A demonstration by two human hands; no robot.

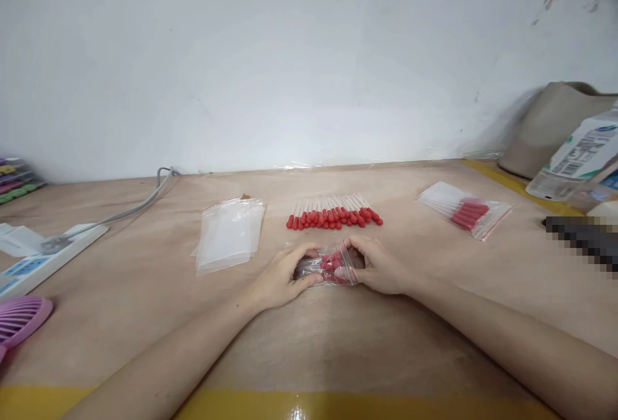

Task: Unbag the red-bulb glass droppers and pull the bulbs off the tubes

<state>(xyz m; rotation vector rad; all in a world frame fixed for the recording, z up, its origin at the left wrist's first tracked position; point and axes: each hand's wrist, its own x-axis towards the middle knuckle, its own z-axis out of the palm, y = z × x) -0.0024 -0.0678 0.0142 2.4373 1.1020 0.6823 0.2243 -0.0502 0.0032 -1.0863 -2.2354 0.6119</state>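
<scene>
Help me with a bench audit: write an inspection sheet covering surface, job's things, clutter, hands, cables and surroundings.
Surface: brown-covered table; yellow tape along the near edge.
Job's things: loose red-tipped sticks in a row; flat clear bags overlapping at left; filled bag at right; held bag with red-tipped sticks inside.
Clutter: pink slatted item at left; labelled bottle at right.
Hands: left hand and right hand both on the held bag, the right by its red-lined end.
Cables: grey cable running from power strip toward the wall.
Surroundings: white wall, dark marks upper right.
</scene>
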